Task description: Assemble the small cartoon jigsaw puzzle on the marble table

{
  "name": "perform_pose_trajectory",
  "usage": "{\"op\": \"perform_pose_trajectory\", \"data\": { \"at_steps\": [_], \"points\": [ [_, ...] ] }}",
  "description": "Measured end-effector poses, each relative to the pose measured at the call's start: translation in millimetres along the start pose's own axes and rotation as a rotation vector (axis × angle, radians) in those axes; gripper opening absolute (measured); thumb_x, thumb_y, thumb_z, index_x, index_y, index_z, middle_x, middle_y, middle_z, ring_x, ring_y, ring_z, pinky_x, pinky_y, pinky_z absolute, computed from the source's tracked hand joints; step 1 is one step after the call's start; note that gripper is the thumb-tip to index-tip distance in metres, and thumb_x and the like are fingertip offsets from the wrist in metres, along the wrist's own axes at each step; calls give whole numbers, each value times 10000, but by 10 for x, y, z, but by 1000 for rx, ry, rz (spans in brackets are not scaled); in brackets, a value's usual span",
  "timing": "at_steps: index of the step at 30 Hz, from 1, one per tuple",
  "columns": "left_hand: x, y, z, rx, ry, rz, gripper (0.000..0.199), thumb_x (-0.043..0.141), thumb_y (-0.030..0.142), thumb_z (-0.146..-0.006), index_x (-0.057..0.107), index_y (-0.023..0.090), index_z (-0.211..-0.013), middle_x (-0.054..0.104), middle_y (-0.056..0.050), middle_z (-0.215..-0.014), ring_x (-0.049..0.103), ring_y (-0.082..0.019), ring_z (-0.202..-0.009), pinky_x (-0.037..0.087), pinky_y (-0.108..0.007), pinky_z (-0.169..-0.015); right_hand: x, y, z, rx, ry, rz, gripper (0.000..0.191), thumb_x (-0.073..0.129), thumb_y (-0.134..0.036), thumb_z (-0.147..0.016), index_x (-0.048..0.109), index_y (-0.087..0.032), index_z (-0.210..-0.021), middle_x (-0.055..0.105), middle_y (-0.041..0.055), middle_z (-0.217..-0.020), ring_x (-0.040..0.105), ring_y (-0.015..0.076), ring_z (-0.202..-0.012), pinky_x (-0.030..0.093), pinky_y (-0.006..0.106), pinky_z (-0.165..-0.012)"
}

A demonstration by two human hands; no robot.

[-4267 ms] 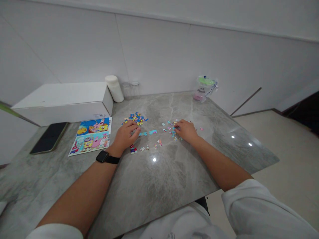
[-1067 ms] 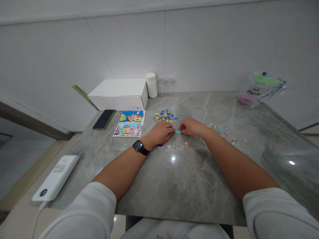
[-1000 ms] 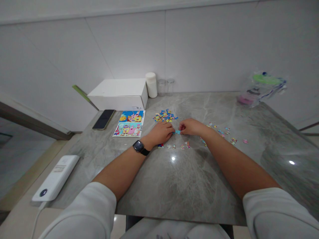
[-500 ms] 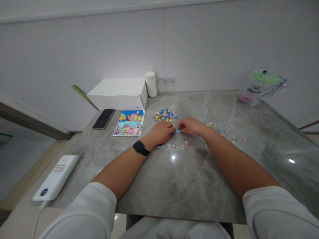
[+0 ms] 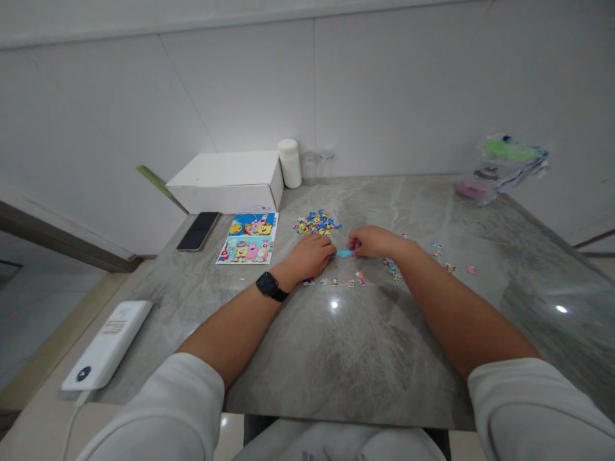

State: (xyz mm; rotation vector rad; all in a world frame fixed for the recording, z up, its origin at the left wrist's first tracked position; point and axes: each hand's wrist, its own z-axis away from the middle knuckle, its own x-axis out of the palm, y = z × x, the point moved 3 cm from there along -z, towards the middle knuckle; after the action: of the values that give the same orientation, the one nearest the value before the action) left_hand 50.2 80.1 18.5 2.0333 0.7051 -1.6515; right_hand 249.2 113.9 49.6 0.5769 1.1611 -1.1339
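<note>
Touching a partly hidden blue puzzle strip (image 5: 344, 254) with left hand (image 5: 313, 255) and right hand (image 5: 369, 242), cannot tell whether clamped or apart.

Lighting was pretty dim and greyish, with the wall (image 5: 384, 96) kinda flat and a bit paler low down on the left. The glossy tabletop (image 5: 346, 358) threw back one hard white glare spot (image 5: 334, 305) near the middle, plus another off right. Wide-angle stretch pulled the sleeves (image 5: 158, 410) out at the edges, and the tiny puzzle pieces (image 5: 317, 223) looked mushy, detail mostly gone.
</note>
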Motion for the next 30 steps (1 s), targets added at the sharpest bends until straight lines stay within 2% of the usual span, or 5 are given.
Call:
{"op": "perform_pose_trajectory", "data": {
  "at_steps": [15, 19, 23, 26, 30],
  "points": [
    [-104, -116, 13, -25, 25, 169, 217, 607, 255, -1009, 767, 207, -1147, 769, -80, -1118, 683, -251, -1079, 508, -380, -971, -24, -50, 20, 20, -10, -13, 238, 751, -188, -885, 827, -210, -1110, 828, 56, -1072, 745, 195, -938, 469, 228, -732],
    [-274, -396, 83, -253, 49, 239, 225, 606, 238, -981, 781, 219, -1120, 795, -56, -1074, 707, -226, -991, 526, -356, -942, -41, -39, 35, 43, -10, -19, 258, 719, -183, -899, 830, -222, -1128, 827, 53, -1108, 745, 196, -966, 477, 222, -758],
    [-335, -590, 188, -428, -126, 225, 196, 648, 252, -924, 804, 214, -1036, 799, -53, -992, 702, -212, -874, 523, -314, -799, -33, -21, 37, 32, -8, 4, 264, 722, -200, -895, 826, -217, -1137, 822, 62, -1132, 744, 201, -971, 477, 230, -761],
    [-295, -584, 216, -428, -207, 207, 172, 681, 260, -896, 808, 214, -1001, 795, -46, -945, 694, -206, -831, 513, -304, -764, -6, -1, 15, 28, -7, 14, 251, 754, -243, -885, 828, -225, -1124, 821, 65, -1123, 745, 209, -967, 480, 240, -762],
    [-220, -522, 194, -374, -201, 214, 169, 718, 255, -863, 806, 211, -1001, 793, -46, -934, 697, -209, -827, 512, -303, -751, 36, 6, -22, 15, -10, 23, 235, 784, -300, -885, 818, -228, -1106, 823, 59, -1098, 744, 209, -953, 477, 248, -748]
  ]
}}
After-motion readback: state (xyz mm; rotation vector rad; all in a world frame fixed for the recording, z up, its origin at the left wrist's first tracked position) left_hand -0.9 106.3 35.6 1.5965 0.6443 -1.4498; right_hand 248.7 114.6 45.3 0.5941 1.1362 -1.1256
